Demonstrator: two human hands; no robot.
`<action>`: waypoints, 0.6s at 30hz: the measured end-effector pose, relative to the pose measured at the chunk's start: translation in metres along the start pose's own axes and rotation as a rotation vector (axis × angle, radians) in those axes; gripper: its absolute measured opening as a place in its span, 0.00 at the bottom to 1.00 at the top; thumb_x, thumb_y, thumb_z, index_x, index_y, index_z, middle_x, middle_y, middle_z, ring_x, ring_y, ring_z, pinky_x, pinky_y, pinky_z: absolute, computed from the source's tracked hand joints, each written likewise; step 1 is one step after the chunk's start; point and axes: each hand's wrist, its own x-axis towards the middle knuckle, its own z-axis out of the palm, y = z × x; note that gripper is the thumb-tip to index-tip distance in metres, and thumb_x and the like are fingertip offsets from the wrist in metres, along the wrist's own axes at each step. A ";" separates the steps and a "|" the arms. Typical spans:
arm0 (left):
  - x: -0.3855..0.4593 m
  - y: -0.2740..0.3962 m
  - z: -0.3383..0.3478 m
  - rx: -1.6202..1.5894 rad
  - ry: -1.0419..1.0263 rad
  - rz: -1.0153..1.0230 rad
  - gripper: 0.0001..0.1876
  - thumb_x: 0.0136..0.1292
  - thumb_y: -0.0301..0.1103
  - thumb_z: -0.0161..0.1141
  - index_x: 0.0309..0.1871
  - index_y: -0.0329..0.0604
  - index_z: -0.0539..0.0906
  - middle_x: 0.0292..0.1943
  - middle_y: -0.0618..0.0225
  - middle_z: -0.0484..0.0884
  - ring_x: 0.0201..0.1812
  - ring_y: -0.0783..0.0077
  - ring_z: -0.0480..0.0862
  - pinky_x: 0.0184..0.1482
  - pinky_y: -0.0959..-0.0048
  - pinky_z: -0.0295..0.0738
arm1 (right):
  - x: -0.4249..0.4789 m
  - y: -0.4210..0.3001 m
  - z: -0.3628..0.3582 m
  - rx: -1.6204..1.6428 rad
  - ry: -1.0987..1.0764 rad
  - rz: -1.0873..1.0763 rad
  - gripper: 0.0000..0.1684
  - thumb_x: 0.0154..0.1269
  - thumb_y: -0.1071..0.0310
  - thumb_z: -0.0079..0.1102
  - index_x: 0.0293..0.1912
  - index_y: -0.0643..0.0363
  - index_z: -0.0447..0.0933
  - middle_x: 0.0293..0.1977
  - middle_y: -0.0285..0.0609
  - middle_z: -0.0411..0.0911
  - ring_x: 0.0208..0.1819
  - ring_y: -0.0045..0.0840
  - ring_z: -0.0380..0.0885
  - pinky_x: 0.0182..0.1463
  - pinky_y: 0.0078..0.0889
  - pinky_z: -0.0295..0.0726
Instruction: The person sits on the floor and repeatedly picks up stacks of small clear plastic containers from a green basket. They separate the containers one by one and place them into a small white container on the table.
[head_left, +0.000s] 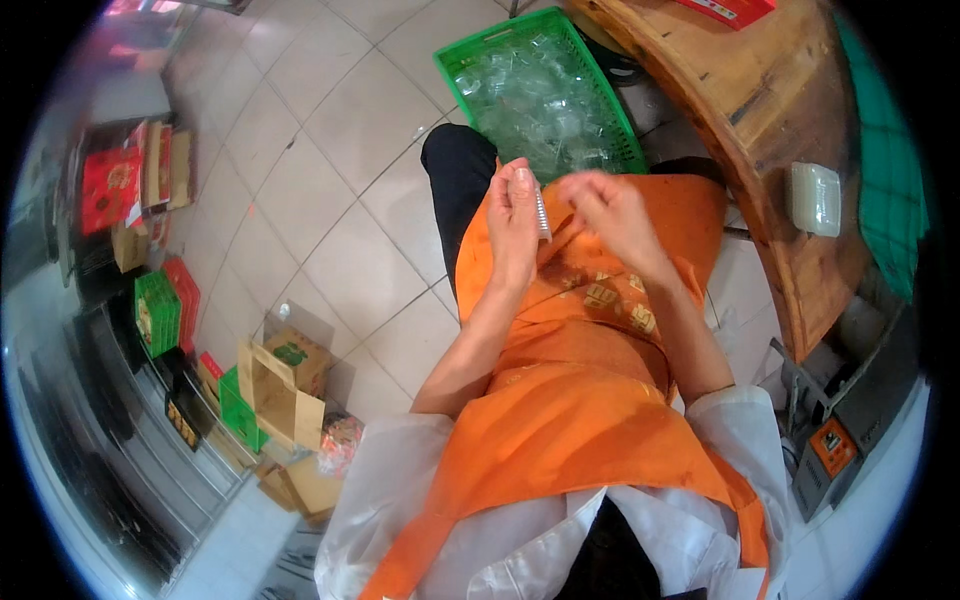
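Observation:
My left hand (514, 214) is raised over the lap and grips a small stack of clear plastic trays (541, 217), seen edge-on beside the fingers. Just to its right, my right hand (606, 210) is lifted with bent fingers, slightly blurred; nothing can be made out in it. Both hands are above an orange apron (585, 427). Beyond them, a green plastic crate (628, 124) on the floor holds many loose clear plastic pieces (532, 97). Another stack of clear plastic trays (816, 199) sits on the wooden table at the right.
The wooden table's (780, 112) curved edge runs along my right side, with a red box (731, 9) at its far end. An open cardboard box (277, 397), green baskets (157, 311) and a red box (111, 187) are at the left. A grey device (821, 472) stands lower right.

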 end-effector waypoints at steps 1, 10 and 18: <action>-0.002 -0.001 0.002 0.000 0.000 -0.013 0.20 0.64 0.46 0.44 0.51 0.38 0.68 0.39 0.66 0.71 0.40 0.76 0.71 0.39 0.78 0.69 | -0.016 -0.013 0.007 0.056 -0.101 0.074 0.11 0.62 0.67 0.47 0.37 0.64 0.73 0.26 0.31 0.73 0.21 0.09 0.69 0.24 0.11 0.67; -0.015 0.012 0.015 0.101 -0.070 0.059 0.19 0.64 0.44 0.45 0.50 0.37 0.69 0.42 0.67 0.71 0.42 0.76 0.71 0.39 0.79 0.68 | -0.036 -0.026 0.005 0.117 -0.104 0.142 0.09 0.57 0.69 0.49 0.34 0.64 0.74 0.18 0.30 0.71 0.19 0.09 0.69 0.22 0.12 0.66; -0.015 0.009 0.014 0.063 -0.093 0.046 0.19 0.65 0.43 0.45 0.50 0.37 0.69 0.42 0.64 0.72 0.41 0.76 0.72 0.39 0.78 0.69 | -0.038 -0.026 0.010 0.171 -0.049 0.097 0.07 0.55 0.71 0.51 0.31 0.64 0.73 0.19 0.30 0.71 0.19 0.10 0.69 0.21 0.12 0.66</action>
